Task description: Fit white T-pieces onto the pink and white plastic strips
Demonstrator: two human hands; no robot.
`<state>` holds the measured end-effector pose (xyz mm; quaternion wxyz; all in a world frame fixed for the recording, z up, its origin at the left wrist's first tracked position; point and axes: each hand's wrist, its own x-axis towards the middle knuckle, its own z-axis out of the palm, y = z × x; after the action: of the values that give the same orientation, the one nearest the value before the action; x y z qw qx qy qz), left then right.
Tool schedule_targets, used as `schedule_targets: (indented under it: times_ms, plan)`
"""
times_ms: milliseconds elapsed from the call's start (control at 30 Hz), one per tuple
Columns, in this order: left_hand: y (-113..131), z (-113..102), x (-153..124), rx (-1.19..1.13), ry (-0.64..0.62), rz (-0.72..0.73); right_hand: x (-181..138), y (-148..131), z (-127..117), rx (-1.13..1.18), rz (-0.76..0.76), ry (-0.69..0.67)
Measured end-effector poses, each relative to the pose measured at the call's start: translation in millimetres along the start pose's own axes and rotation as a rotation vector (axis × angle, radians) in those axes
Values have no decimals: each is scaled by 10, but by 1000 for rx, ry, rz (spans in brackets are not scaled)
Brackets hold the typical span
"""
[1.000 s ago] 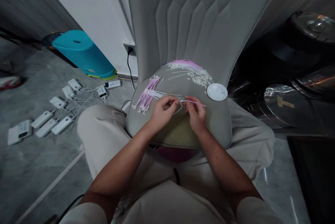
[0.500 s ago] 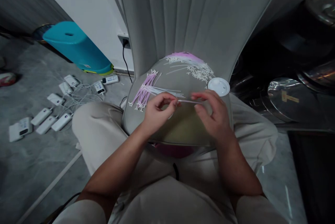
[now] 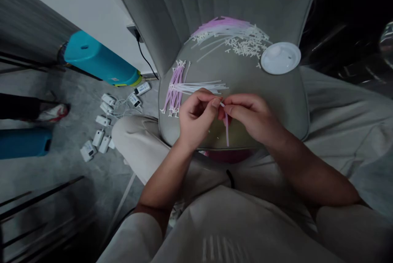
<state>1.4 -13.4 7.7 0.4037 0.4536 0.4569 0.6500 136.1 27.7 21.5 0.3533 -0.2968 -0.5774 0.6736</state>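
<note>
My left hand [image 3: 198, 119] and my right hand [image 3: 253, 117] meet over the front of the grey chair seat [image 3: 276, 99], both closed in a pinch. A small white connector [image 3: 222, 104] shows between their fingertips. From there a thin purple stick [image 3: 227, 132] hangs down, its upper end hidden by my fingers. Just beyond my left hand, white sticks [image 3: 199, 86] stretch rightward from a bundle of purple sticks [image 3: 175, 91] with white ends.
Loose pink and white sticks [image 3: 227, 25] lie at the seat's back, beside a pile of white connectors [image 3: 245, 47] and a round white lid [image 3: 281, 58]. Power banks [image 3: 98, 137] with cables and a turquoise bin [image 3: 98, 58] are on the floor at left. Another person's shoe [image 3: 53, 112] shows.
My right hand has closed from open fingers and moved in against my left. The purple stick, level between the hands before, now hangs down. The view has shifted.
</note>
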Motion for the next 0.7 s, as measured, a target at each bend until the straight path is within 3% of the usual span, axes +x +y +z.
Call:
schedule_targets:
  times_ms: [233,700]
  plan:
    - [18,-38,-25,69,-73,-16,-1,106,109,335,81,-25]
    - [-4,-95,-23,0,-135,21,-56,36,149,398,107,-46]
